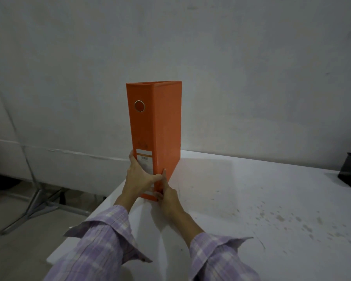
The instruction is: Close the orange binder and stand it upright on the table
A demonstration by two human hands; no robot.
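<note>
The left hand clasps the lower spine of the orange binder, its fingers wrapped round the left edge. The binder stands closed and upright at the near-left corner of the surface, spine toward the camera. Its rigid board covers should take a firm squeeze; it is tall and narrow, so probably easy to tip, and best held low on both sides. The right hand presses the right cover near the base, fingers closed against it. The contents, far edge and label text cannot be made out.
</note>
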